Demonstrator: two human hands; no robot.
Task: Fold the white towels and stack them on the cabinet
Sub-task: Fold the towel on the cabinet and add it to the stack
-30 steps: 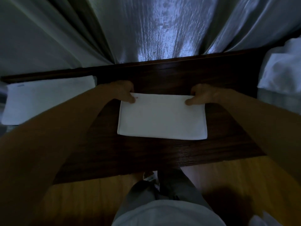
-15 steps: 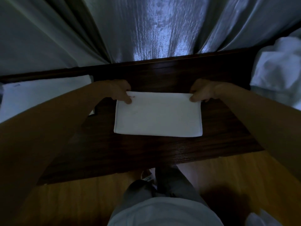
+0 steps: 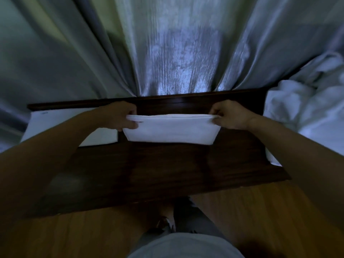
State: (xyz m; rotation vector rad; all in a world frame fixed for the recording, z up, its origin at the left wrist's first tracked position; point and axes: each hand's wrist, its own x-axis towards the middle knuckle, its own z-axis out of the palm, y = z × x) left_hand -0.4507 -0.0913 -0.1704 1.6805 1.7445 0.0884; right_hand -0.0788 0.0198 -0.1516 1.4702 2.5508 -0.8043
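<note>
The left hand [image 3: 121,116] and the right hand [image 3: 229,115] each pinch one far corner of the folded white towel [image 3: 171,131], fingers curled around the cloth. The far edge is lifted a little, while the near edge seems to lie on the dark wooden cabinet [image 3: 149,174]. Another folded towel [image 3: 61,120] lies flat on the left part of the cabinet top, partly behind the left arm. A heap of unfolded white towels [image 3: 307,112] is on the right. Grey curtains [image 3: 176,43] hang behind the cabinet.
</note>
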